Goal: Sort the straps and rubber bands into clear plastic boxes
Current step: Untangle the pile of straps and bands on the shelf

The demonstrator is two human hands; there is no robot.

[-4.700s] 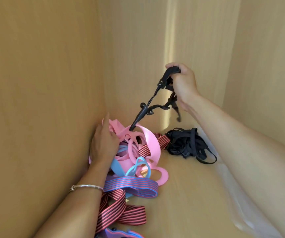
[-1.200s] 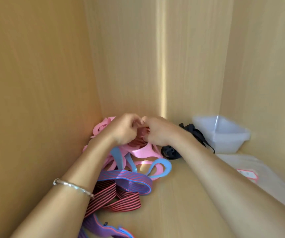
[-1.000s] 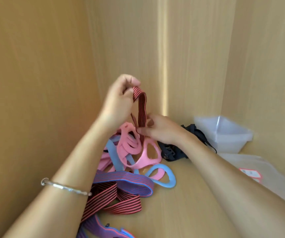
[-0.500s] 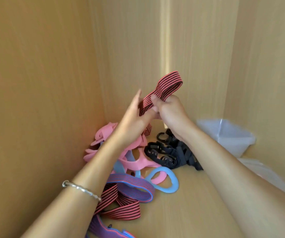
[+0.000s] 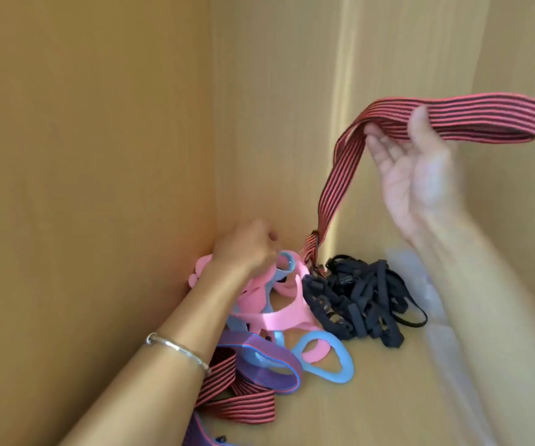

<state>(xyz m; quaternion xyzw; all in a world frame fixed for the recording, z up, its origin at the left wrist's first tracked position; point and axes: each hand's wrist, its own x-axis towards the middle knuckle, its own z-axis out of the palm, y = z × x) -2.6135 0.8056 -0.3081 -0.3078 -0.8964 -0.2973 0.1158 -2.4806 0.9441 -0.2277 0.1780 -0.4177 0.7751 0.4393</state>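
Observation:
My right hand [image 5: 417, 175] is raised at the right, palm toward me, thumb and fingers pinching a red-and-black striped strap [image 5: 459, 115]. The strap runs down from it to a buckle by the pile. My left hand [image 5: 247, 249] is low at the back left corner, its fingers curled into the pink bands [image 5: 279, 317] and blue bands [image 5: 327, 358]. A heap of black straps [image 5: 359, 297] lies just right of that pile. The clear plastic box [image 5: 411, 268] is mostly hidden behind my right forearm.
Wooden walls close in on the left, back and right. Purple-blue striped strap [image 5: 259, 352] and more red-black strap [image 5: 240, 407] lie in front of the pile. A clear plastic sheet [image 5: 446, 342] lies blurred along the right side of the wooden floor.
My right hand has lifted the striped strap up and to the right, drawing it out of the pile. My left hand has let go of it and dropped onto the pink and blue bands.

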